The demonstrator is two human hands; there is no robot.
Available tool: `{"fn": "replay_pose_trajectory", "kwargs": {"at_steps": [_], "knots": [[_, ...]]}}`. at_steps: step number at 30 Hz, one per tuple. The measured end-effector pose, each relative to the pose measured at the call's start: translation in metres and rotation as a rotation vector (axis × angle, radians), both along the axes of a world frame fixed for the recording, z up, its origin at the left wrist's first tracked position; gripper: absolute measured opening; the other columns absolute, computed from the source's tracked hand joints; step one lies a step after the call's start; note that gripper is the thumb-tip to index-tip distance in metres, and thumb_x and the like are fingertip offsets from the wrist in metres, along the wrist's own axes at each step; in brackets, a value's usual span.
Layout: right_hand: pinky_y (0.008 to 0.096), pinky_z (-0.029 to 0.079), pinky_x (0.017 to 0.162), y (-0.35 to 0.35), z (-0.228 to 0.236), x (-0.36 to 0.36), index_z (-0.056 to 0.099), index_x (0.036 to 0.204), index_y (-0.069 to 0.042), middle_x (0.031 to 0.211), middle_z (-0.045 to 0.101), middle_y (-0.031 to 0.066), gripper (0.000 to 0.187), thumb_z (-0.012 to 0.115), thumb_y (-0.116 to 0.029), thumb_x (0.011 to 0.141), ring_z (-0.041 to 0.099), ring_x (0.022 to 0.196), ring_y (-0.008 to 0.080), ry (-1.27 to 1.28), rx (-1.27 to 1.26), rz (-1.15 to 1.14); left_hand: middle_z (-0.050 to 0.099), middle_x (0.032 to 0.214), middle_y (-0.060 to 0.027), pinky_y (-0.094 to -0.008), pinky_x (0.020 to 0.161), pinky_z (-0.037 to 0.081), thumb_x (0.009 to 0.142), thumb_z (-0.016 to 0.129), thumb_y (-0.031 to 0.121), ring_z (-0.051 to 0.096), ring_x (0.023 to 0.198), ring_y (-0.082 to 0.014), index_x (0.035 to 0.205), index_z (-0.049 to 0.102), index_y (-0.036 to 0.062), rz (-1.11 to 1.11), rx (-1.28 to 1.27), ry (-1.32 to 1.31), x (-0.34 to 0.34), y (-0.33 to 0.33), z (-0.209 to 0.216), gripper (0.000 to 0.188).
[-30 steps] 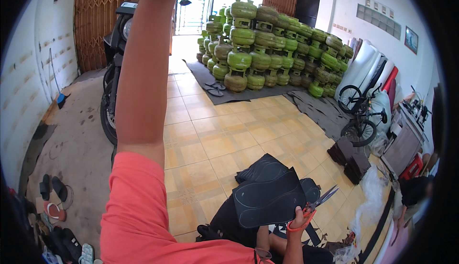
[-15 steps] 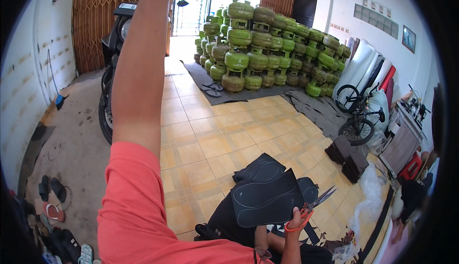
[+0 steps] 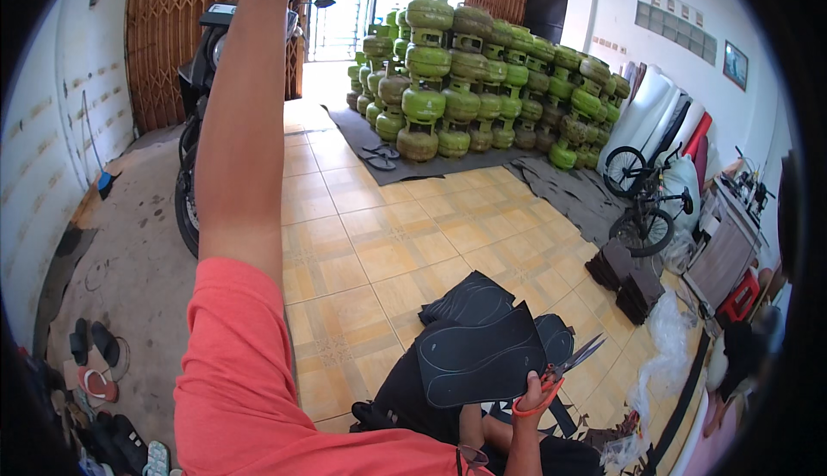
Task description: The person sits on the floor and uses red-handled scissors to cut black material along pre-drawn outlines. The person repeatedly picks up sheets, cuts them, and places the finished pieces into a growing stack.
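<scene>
My right hand (image 3: 534, 396) is closed round a pair of scissors (image 3: 575, 360) with orange handles, its blades apart and pointing up and right. The thumb of the same hand presses on a black sheet (image 3: 482, 355) marked with pale curved, sole-like outlines. Behind that sheet lie more dark outlined pieces (image 3: 469, 299), over my lap and the floor. My left arm, in a red sleeve, is raised up past the top edge, so my left hand is out of the picture.
Green gas cylinders (image 3: 428, 64) stand stacked on a dark mat ahead. A motorcycle (image 3: 191, 157) is at the left, sandals (image 3: 99, 381) at the lower left. On the right are a small bicycle (image 3: 642, 209), stacked brown pieces (image 3: 624, 282), plastic wrap (image 3: 665, 347) and another person (image 3: 732, 373).
The view has shifted slightly, and my raised left arm sits a little further left. The scissors and black sheet stay in my right hand with almost no movement.
</scene>
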State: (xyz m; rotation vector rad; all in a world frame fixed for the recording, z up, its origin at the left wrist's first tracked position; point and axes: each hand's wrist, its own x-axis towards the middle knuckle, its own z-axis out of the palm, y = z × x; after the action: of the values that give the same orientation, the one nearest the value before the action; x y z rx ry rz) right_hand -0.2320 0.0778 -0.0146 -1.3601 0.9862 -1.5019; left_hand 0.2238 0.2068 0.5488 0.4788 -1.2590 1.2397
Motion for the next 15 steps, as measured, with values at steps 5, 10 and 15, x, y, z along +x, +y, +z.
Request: {"fn": "replay_pose_trajectory", "kwargs": {"at_steps": [5, 10, 15], "knots": [[0.0343, 0.032, 0.100, -0.006, -0.012, 0.011, 0.043, 0.122, 0.009, 0.116, 0.047, 0.0152, 0.043, 0.054, -0.014, 0.087, 0.044, 0.106, 0.0233, -0.040, 0.005, 0.032, 0.036, 0.144, -0.0126, -0.0405, 0.115, 0.023, 0.088, 0.071, 0.018, 0.038, 0.134, -0.0255, 0.102, 0.060, 0.0119, -0.063, 0.228, 0.051, -0.022, 0.009, -0.056, 0.019], [0.0345, 0.031, 0.101, -0.003, 0.003, -0.006, 0.043, 0.122, 0.009, 0.115, 0.046, 0.0160, 0.043, 0.053, -0.014, 0.087, 0.043, 0.108, 0.0245, -0.004, 0.019, -0.034, 0.069, 0.100, -0.0060, -0.0324, 0.081, 0.051, 0.087, 0.070, 0.018, 0.067, 0.090, -0.0156, 0.120, 0.058, 0.0059, -0.412, 1.225, -0.047, -0.109, -0.015, -0.250, 0.037], [0.0343, 0.029, 0.102, -0.003, 0.014, 0.017, 0.045, 0.119, 0.009, 0.114, 0.046, 0.0158, 0.040, 0.052, -0.014, 0.087, 0.042, 0.108, 0.0243, -0.044, -0.013, -0.041, 0.062, 0.109, -0.0121, -0.0332, 0.079, 0.052, 0.099, 0.053, 0.037, 0.064, 0.094, -0.0199, 0.121, 0.057, 0.0004, -1.307, 2.224, -0.277, -0.226, -0.014, -0.444, 0.043]]}}
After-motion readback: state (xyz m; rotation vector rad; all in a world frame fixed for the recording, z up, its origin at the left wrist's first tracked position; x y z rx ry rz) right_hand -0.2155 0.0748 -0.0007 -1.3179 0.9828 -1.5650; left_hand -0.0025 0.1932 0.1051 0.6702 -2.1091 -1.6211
